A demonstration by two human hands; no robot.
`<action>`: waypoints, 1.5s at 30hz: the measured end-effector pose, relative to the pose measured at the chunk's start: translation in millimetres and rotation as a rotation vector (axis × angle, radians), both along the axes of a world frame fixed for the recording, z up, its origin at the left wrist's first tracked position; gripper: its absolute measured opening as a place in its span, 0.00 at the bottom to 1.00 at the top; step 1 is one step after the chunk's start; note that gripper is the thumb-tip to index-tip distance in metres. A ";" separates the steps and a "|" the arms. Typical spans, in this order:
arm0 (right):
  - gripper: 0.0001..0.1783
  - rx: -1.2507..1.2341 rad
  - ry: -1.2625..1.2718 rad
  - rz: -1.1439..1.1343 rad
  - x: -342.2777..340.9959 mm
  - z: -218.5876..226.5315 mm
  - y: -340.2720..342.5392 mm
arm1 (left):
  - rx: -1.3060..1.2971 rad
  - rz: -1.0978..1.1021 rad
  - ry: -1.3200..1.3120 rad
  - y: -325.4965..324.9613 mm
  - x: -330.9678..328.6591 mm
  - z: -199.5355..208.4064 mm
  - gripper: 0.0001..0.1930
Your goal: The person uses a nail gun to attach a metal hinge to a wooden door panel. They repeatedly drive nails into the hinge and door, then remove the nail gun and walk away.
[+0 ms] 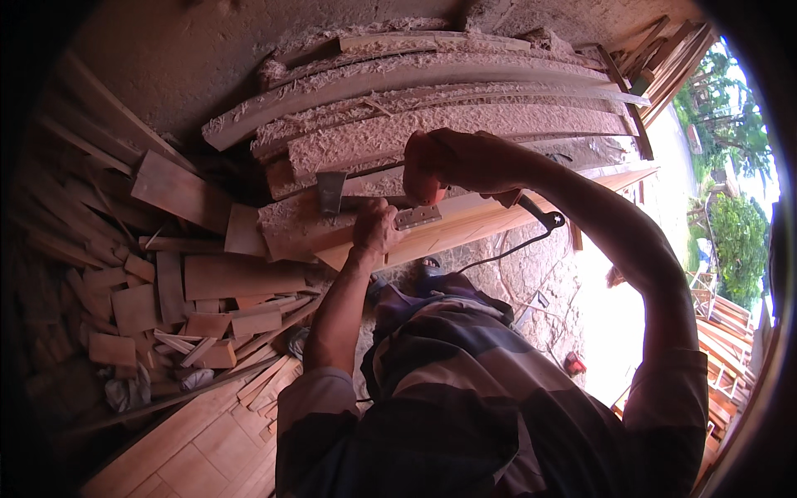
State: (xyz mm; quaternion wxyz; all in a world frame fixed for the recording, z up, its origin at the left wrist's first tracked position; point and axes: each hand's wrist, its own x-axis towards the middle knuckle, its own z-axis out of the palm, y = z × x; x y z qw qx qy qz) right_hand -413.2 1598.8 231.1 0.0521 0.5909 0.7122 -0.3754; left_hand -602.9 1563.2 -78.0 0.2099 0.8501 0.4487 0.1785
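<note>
We judged the job partly done: a metal hinge (418,217) already lay on the upper edge of the long pale plank (465,226), though we could not tell whether every screw was in. Our left hand (375,228) was curled over the plank's edge just beside the hinge, and our right hand (452,159) was clenched around an orange power tool (422,189) above it. The plank looked smooth and clean, resting across the near edge of a stack of boards (432,116) coated in sawdust.

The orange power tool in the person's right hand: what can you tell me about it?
The orange power tool is small, with a plastic-looking body mostly hidden under the right hand, which grips it from above. It sits against a long pale wooden board, close to a metal hinge. A black cord trails from it.
</note>
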 end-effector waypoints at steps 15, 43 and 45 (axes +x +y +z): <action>0.26 -0.017 0.031 0.000 2.6 -9.2 -1.4 | 0.002 0.026 0.005 -1.2 1.2 0.0 0.23; 0.21 -0.012 -0.083 0.107 -7.8 -10.6 6.7 | -0.012 0.019 -0.002 -1.1 0.3 1.5 0.24; 0.22 0.011 -0.068 0.117 -5.8 -20.7 8.2 | -0.018 0.023 -0.017 -1.2 0.2 1.0 0.24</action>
